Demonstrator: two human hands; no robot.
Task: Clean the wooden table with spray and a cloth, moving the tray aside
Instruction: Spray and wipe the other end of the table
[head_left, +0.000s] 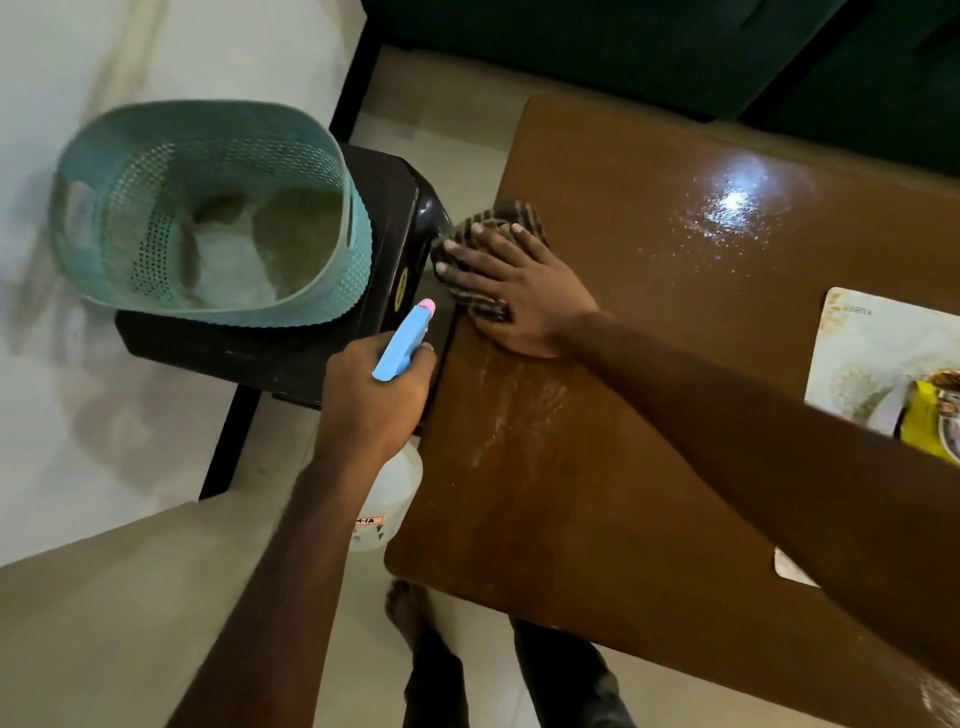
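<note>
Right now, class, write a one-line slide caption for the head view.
Right hand presses a striped cloth on the wet wooden table; left hand holds a spray bottle.

The cloth (522, 214) lies on the table (623, 493), under the fingers (467, 250) of the right hand (519, 299), at the table's left edge. Just left of those fingers stands a stool (260, 353) with a basket (130, 208) on it. The left hand (374, 400) holds the spray bottle (402, 343) just nearer the person than the fingers, off the table's edge. Well to the right of the fingers, a tray (852, 338) lies on the table with a packet (927, 423) on it.
</note>
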